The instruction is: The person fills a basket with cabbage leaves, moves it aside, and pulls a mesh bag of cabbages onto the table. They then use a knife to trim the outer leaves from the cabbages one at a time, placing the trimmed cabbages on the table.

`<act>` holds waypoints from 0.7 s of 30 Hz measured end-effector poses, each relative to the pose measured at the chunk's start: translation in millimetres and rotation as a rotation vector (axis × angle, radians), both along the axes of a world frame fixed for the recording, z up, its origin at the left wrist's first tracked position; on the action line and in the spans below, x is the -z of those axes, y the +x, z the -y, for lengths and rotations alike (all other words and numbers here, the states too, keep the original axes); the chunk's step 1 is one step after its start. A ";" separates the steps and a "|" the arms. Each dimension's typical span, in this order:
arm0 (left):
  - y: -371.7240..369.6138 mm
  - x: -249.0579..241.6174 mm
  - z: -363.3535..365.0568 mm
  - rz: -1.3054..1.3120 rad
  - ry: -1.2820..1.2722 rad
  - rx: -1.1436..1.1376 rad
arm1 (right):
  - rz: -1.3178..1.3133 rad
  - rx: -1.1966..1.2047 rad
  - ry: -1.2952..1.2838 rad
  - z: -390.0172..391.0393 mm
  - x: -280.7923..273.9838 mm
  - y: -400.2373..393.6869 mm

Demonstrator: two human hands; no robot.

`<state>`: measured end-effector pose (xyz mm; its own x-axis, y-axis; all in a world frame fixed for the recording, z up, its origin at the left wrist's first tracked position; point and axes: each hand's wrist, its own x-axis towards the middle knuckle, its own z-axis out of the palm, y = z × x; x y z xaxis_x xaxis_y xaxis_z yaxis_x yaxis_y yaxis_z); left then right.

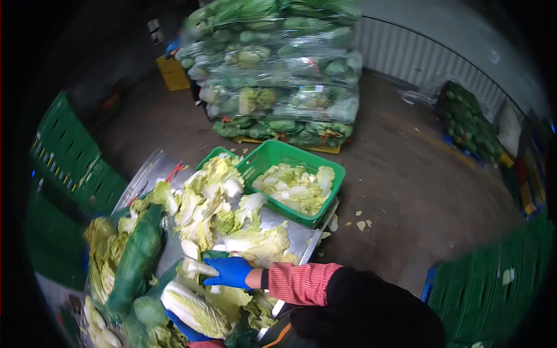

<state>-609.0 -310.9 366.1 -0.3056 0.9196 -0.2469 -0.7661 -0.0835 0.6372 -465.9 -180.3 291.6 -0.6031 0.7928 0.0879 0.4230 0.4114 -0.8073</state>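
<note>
A napa cabbage (196,308), with white ribs and a pale yellow-green top, lies tilted at the near side of the metal table (267,220). My left hand (187,328), in a blue glove, is closed on its underside, with the fingers partly hidden. Above the cabbage, my right hand (228,272), also gloved in blue, grips a loose cabbage leaf (199,267) by its pale rib. Loose outer leaves (204,200) are heaped across the table beyond both hands. Green mesh sacks (139,249) of cabbage lie left of my hands.
A green crate (338,174) holding trimmed leaves stands at the table's far right corner. Behind it rises a plastic-wrapped pallet stack (278,75) of bagged cabbages. Green crates (75,145) stand at left, and more crates (493,284) at right. Leaf scraps (361,225) litter the floor.
</note>
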 end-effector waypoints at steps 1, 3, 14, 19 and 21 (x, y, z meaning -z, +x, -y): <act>8.0 -12.0 -3.0 0.088 0.057 -0.014 | -0.008 -0.027 -0.041 4.5 -25.0 4.3; -12.6 3.7 -26.3 -0.223 0.505 0.394 | -0.191 -0.089 0.052 14.9 -44.8 -2.6; -13.0 34.5 -10.4 0.059 -0.124 0.061 | -0.266 -0.087 -0.544 15.5 -54.9 3.1; -24.3 54.0 -4.0 -0.060 -0.130 0.021 | -0.072 0.012 -0.011 9.2 -61.6 1.9; -27.0 61.5 -1.8 -0.171 -0.113 0.000 | -0.107 -0.176 -0.170 11.1 -60.0 3.5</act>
